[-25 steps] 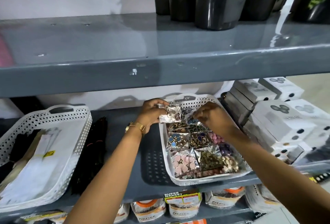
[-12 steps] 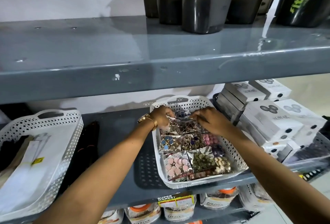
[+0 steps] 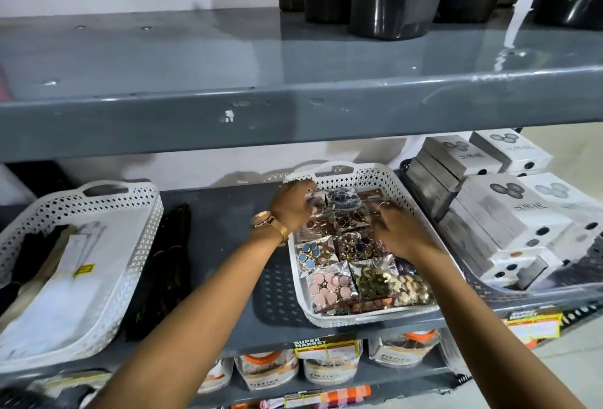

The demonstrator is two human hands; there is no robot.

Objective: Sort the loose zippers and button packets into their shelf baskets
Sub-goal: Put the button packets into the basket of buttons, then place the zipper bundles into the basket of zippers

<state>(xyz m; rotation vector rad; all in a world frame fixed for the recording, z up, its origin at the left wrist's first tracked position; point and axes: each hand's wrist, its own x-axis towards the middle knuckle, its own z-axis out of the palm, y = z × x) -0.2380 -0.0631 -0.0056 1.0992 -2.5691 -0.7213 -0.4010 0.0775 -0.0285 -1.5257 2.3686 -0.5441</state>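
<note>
Both hands work at the far end of the white perforated plastic basket (image 3: pixel 396 180), which sits right of centre on the grey metal shelf (image 3: pixel 222 212).

Left hand (image 3: pixel 292 204), gold watch at the wrist, has its fingers curled down over the far-left clear button packets (image 3: pixel 329 265); it seems to pinch or press one, but the fingertips are hidden, so I cannot tell whether it has hold of anything.

Right hand (image 3: pixel 398 229) lies loosely spread, palm down, over the middle rows, fingers resting on packets rather than closed around one, probably pinning them flat while the far row is tucked in.

Packets lie in neat overlapping rows, likely so every colour shows.

Loose black zippers (image 3: pixel 163 265) lie on the shelf between this basket and the left white perforated basket (image 3: pixel 137 245), which holds white and dark zipper bundles. These look still unsorted.
</note>
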